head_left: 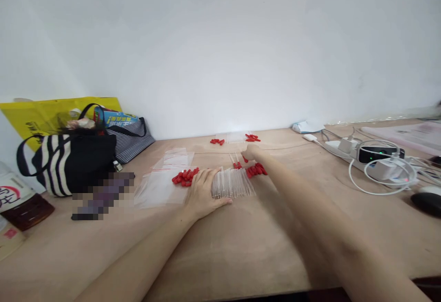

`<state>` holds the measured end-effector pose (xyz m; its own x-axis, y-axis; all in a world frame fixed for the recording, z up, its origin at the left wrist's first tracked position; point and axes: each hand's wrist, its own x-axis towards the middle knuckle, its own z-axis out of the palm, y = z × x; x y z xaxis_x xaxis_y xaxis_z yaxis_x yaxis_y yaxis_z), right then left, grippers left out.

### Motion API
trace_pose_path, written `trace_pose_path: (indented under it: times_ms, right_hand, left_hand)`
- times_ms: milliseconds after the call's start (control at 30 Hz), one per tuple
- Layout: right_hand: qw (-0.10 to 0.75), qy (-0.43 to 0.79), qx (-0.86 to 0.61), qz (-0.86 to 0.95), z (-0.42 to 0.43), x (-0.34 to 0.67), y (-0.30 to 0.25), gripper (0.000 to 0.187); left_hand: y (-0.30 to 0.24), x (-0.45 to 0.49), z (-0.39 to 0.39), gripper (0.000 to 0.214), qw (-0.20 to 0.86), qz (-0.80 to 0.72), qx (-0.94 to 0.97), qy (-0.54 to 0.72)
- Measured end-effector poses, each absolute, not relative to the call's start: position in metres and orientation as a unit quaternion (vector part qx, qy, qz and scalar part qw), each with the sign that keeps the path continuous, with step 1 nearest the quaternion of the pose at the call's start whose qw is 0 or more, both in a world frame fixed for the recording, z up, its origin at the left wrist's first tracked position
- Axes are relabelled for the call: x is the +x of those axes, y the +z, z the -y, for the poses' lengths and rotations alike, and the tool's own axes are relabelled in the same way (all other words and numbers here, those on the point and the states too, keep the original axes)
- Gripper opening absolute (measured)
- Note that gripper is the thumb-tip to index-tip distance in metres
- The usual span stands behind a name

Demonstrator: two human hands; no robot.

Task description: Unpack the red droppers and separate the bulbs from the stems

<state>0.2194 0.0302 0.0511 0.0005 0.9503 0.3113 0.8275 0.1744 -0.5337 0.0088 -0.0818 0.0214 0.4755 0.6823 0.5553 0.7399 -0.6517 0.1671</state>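
Note:
A row of thin clear glass droppers [230, 183] with red rubber bulbs at both sides lies side by side on the table. My left hand [203, 192] rests on the left end of the row, fingers stretched out and thumb along the near edge. Red bulbs [186, 177] stick out to its left, over flat clear zip bags [158, 185]. Beyond the row, my right hand [253, 152] is closed, with a red bulb showing under its fingertips. Two droppers [235, 162] lie apart just left of it. More red bulbs [257, 170] lie below that hand.
Another row of droppers [234, 137] lies by the wall. At left stand a black striped bag [79, 162], a yellow bag [20, 116] and a bottle [25, 207]. A power strip [337, 148] with tangled white cables and a dark mouse [427, 205] are at right.

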Motion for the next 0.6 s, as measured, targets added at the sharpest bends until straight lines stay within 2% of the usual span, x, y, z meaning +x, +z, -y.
trace_pose_path:
  times_ms: [67, 200, 367, 600]
  right_hand:
    - [0.31, 0.109, -0.637, 0.698, -0.013, 0.23, 0.059, 0.02]
    - [0.357, 0.09, -0.6, 0.71, 0.035, 0.247, 0.056, 0.016]
    - [0.429, -0.042, -0.469, 0.771, 0.089, 0.256, 0.015, 0.015]
    - [0.403, -0.112, -0.376, 0.827, 0.106, 0.241, -0.002, 0.017]
  left_hand:
    - [0.022, 0.008, 0.082, 0.078, 0.045, 0.411, -0.859, -0.302]
    - [0.022, 0.01, 0.083, 0.076, 0.047, 0.415, -0.856, -0.304]
    - [0.022, 0.011, 0.082, 0.051, 0.066, 0.414, -0.839, -0.346]
    - [0.025, 0.016, 0.088, 0.034, 0.139, 0.337, -0.871, -0.33]
